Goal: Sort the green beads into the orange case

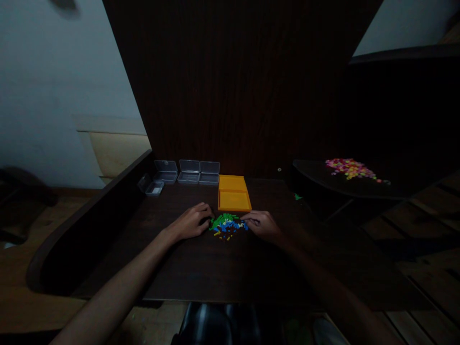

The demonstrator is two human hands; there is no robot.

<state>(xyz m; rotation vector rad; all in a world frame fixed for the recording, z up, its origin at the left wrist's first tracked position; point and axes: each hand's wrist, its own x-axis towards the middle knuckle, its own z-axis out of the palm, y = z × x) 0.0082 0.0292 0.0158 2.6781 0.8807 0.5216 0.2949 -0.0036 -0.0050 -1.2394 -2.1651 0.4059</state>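
Observation:
A pile of small coloured plastic pieces [226, 224], mostly green and blue with some yellow, white and dark ones, lies on the dark wooden desk between my hands. At its left edge rests my left hand [196, 221], fingers curved and the thumb apart from them, with nothing visible in it. My right hand [263, 224] is at the pile's right edge, its fingers drawn together near blue and white pieces. Whether a piece is between those fingertips is too small to tell. Just behind the pile stands an open yellow box [234, 209], its lid folded back.
Clear plastic cases [189, 178] with raised lids stand along the back left, and a smaller one [154, 188] holds something white. On a side shelf [309, 172] at right lies a heap of pink, red and yellow bits [350, 168]. A raised side panel [93, 220] bounds the left.

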